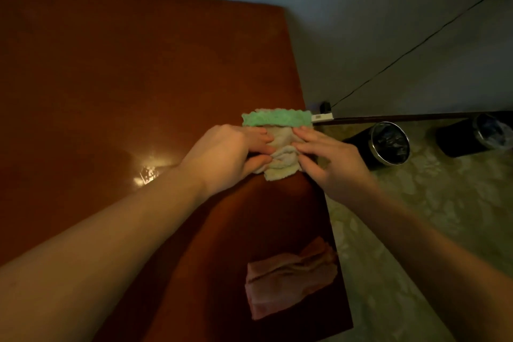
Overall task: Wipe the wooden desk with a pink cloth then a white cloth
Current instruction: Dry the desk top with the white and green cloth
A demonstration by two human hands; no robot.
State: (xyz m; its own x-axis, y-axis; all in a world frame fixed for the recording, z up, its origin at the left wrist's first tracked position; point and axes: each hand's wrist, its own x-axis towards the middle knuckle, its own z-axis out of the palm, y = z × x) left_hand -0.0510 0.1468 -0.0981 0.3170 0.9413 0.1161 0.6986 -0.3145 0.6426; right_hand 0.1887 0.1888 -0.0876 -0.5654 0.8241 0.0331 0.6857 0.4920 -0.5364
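Hands meet over a bunched white cloth (pixel 281 159) near the right edge of the reddish-brown wooden table (pixel 125 78). The left hand (pixel 230 157) has its fingers (pixel 259 147) curled and pinched onto the cloth's left side, thumb underneath. The right hand (pixel 330 164) lays its fingers (pixel 305 137) on the cloth's right side, pressed into the folds, clamped on the fabric from that side. Just beyond the white cloth, touching it, lies a green cloth (pixel 276 118) with a wavy edge, at the table's right border. The pink cloth (pixel 291 276) lies crumpled on the table nearer the person, well apart from the hands, close to the same right edge. A bright reflection (pixel 147 172) shines on the tabletop left of the left forearm. Off the table to the right, on a pale patterned floor (pixel 416 230), stand two dark bins (pixel 388 144) lined with black bags. A thin black cable (pixel 416 47) runs up the wall.
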